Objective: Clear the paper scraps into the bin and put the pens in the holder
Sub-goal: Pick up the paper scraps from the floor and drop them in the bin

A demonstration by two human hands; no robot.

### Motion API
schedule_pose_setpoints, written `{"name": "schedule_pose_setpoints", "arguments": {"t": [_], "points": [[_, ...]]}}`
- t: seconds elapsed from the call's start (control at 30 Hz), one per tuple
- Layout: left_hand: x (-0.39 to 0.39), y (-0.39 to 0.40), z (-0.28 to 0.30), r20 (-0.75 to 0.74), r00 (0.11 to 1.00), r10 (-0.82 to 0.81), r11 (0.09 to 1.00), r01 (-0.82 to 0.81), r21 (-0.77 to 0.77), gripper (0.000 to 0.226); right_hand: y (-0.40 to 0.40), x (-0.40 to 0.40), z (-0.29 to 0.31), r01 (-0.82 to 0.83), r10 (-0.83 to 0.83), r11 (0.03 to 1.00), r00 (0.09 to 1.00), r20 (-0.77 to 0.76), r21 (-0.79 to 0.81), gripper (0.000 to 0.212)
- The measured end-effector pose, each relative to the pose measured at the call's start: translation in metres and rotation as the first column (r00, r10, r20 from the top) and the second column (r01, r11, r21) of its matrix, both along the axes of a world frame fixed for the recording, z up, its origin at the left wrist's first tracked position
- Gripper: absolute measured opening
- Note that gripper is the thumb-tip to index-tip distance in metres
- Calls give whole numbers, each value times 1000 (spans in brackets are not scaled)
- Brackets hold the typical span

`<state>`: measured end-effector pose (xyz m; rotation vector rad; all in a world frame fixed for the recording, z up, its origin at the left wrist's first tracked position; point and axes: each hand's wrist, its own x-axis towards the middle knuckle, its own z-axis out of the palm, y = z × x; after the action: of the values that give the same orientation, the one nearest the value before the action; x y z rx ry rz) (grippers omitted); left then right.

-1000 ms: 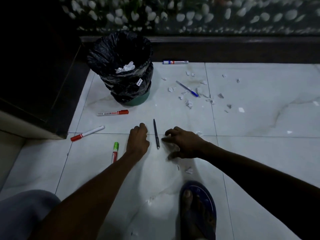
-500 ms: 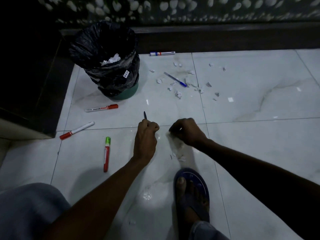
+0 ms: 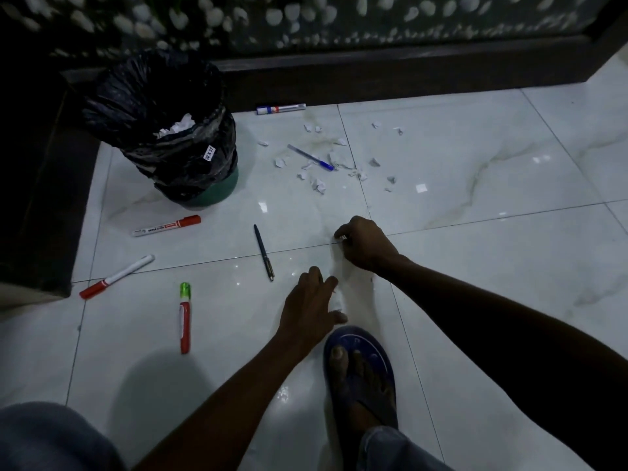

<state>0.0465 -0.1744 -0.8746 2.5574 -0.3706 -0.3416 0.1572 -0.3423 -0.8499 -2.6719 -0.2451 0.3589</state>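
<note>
My right hand (image 3: 365, 244) is curled at the tile joint and pinches a small white paper scrap (image 3: 343, 236). My left hand (image 3: 311, 307) lies low over the floor with its fingers stretched toward another scrap (image 3: 338, 302) beside my sandal. A dark pen (image 3: 264, 252) lies free on the floor to the left of both hands. Several torn scraps (image 3: 319, 185) are scattered around a blue pen (image 3: 311, 158) farther back. The bin (image 3: 163, 130), lined with a black bag, holds crumpled paper. No pen holder is in view.
A red marker (image 3: 166, 226), a white marker with a red cap (image 3: 117, 276) and a green-capped red marker (image 3: 185, 317) lie at the left. A white and blue marker (image 3: 280, 108) rests by the dark skirting. My sandalled foot (image 3: 360, 372) stands just behind my left hand.
My left hand has drawn back and to the right, off the dark pen, which now lies uncovered on the floor. My right hand stays curled at the tile joint.
</note>
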Motion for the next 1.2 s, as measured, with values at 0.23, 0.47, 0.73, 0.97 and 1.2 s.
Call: {"name": "schedule_pose_setpoints", "arguments": {"t": [0.23, 0.47, 0.73, 0.97, 1.2], "points": [[16, 0, -6, 146, 986, -85, 994, 95, -59, 26, -7, -10, 0, -204, 207, 975, 978, 18, -88, 19], [14, 2, -8, 140, 989, -46, 998, 52, -38, 38, -11, -5, 8, -115, 121, 989, 990, -66, 89, 9], [13, 3, -4, 138, 981, -138, 989, 143, -25, 31, -21, -27, 20, 16, 58, 967, 958, -280, 253, 20], [13, -5, -9, 164, 981, -106, 993, 111, -25, 17, -52, -33, 16, 122, -102, 984, 983, -150, 129, 12], [9, -1, 6, 118, 953, -279, 960, 279, 18, 12, -54, -43, 3, -231, 212, 967, 965, -155, -111, 17]]}}
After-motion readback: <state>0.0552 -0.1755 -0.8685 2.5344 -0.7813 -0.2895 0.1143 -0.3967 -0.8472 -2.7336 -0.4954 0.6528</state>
